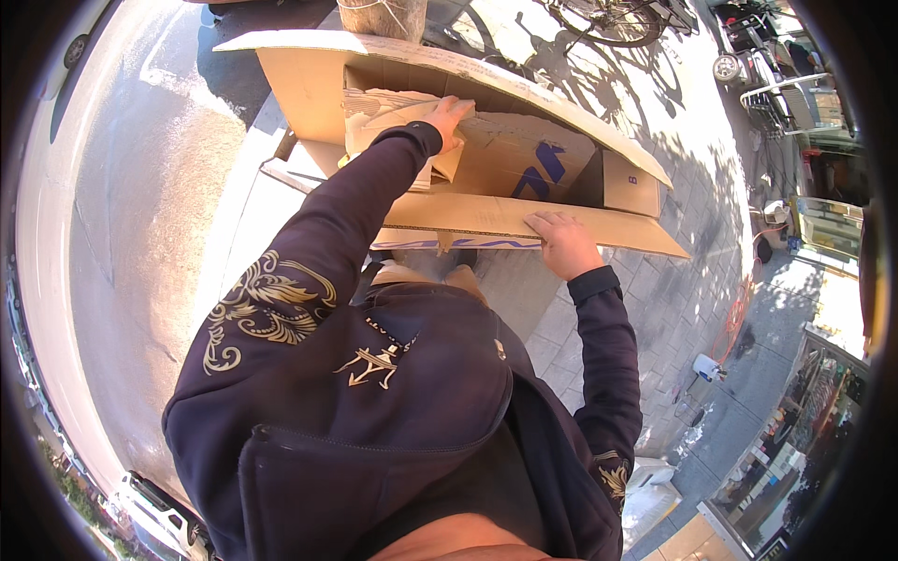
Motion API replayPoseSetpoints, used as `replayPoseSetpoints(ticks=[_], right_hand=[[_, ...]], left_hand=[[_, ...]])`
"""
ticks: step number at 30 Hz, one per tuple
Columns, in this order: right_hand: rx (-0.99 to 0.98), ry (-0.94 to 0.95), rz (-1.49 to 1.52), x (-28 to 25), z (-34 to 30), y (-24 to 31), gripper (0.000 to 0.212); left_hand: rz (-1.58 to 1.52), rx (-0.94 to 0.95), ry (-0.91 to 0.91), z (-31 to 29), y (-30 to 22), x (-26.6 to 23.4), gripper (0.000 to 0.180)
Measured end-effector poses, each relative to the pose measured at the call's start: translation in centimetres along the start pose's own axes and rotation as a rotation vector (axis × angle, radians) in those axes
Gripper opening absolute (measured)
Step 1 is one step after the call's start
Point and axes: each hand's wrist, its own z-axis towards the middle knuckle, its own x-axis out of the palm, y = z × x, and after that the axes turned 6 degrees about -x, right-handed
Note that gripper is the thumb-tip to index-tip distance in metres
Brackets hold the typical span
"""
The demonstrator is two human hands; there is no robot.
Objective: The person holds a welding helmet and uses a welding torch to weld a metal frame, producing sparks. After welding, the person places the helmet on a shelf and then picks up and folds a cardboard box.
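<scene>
A long brown cardboard box (299, 103) with blue print stands in front of me, its top flaps spread apart. Several torn, folded cardboard pieces (383, 109) are inside toward its left end. My left hand (451, 120) reaches over the box and is closed on the edge of one of these pieces; its fingertips are partly hidden. At the near side, my right hand (568, 245) grips the edge of the near flap (468, 215), fingers on top and thumb out of sight. A flatter cardboard sheet (510, 154) with blue lettering leans inside the box.
A wooden post or trunk (383, 17) rises just behind the box. A bicycle (617, 19) is beyond it on the paved sidewalk (645, 299). On the right are an orange cord (739, 318), a white container (707, 366) and shopfront goods. The road (140, 215) runs along the left.
</scene>
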Motion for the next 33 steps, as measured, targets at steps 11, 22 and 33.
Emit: replayPoseSetpoints(ticks=[11, 22, 33], right_hand=[[0.144, -0.019, -0.111, -0.1, 1.5, -0.5, 0.035], [0.155, -0.063, -0.131, -6.0, 6.3, -4.3, 0.03], [0.067, 0.412, -0.222, -0.3, 0.8, 2.2, 0.051]], left_hand=[[0.063, -0.268, 0.375, -8.8, 12.3, -12.7, 0.062], [-0.968, -0.73, -1.097, -34.1, 18.3, -15.0, 0.034], [-2.52, -1.178, -0.629, -36.2, 10.0, 8.2, 0.083]])
